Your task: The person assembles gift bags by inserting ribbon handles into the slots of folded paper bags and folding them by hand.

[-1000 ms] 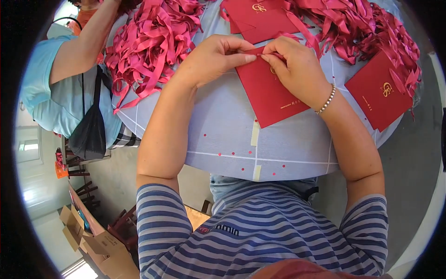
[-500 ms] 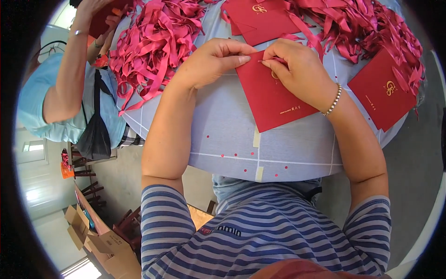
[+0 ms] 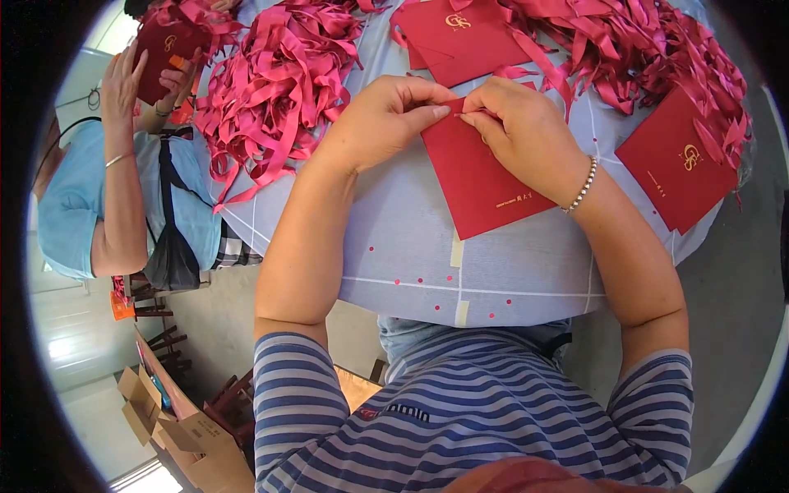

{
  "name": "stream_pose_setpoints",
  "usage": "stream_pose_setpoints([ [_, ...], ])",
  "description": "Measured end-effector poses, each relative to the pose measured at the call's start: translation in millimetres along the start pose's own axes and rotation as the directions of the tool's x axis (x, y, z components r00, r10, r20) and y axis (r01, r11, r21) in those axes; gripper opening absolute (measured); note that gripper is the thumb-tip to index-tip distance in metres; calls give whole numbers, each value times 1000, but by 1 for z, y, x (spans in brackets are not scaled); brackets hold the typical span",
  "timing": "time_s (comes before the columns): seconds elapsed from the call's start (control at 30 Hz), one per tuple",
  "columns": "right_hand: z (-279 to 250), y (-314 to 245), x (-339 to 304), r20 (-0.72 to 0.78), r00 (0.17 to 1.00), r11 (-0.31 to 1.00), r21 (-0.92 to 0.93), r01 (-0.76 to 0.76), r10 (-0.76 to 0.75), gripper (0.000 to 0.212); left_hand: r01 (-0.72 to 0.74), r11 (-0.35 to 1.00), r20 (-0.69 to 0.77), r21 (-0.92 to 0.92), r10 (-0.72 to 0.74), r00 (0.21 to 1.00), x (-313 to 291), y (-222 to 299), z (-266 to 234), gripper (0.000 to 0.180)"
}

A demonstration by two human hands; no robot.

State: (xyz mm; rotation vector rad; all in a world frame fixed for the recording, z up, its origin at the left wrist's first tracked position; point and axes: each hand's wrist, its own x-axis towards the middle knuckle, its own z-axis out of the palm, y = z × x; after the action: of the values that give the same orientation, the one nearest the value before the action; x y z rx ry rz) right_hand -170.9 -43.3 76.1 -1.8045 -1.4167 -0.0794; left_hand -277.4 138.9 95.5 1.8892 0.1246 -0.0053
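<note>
A flat red paper bag with gold print lies tilted on the table in front of me. My left hand pinches its upper left corner between thumb and fingers. Close beside those fingertips, my right hand is closed in a pinch at the bag's top edge. Whatever is between the right fingertips is too small to make out. That hand and wrist cover the upper right part of the bag. Beyond my hands, more flat red bags overlap in a pile, and others rest at the right.
Heaps of pink-red ribbon lie at the far left and far right. Small red dots dot the pale cloth-covered table near its front edge. At the left a person in light blue holds a red bag. Open cardboard boxes stand lower left.
My hands have shifted slightly, the fingertips still close together at the bag's top edge. The person at the left has lowered their raised arm and now holds a red bag upright.
</note>
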Motion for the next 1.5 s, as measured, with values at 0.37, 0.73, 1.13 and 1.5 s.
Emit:
stream_pose_setpoints([
  [0.37, 12, 1, -5, -37, 997, 997, -25, -73, 72, 8, -20, 999, -58, 50, 23, 998, 0, -5, 13, 20],
  [0.73, 3, -15, -8, 39, 995, 995, -13, -97, 97, 9, -78, 988, -70, 132, 88, 994, -3, -3, 20, 18],
  [1.13, -23, -3, 3, -125, 970, 963, -200, 182, -210, 17, -42, 987, -80, 155, 55, 995, -8, 14, 24, 21],
  [1.5, -29, -9, -3, 290, 940, 981, 114, 154, -182, 24, -78, 997, 257, -11, 78, 963, -17, 5, -2, 23],
])
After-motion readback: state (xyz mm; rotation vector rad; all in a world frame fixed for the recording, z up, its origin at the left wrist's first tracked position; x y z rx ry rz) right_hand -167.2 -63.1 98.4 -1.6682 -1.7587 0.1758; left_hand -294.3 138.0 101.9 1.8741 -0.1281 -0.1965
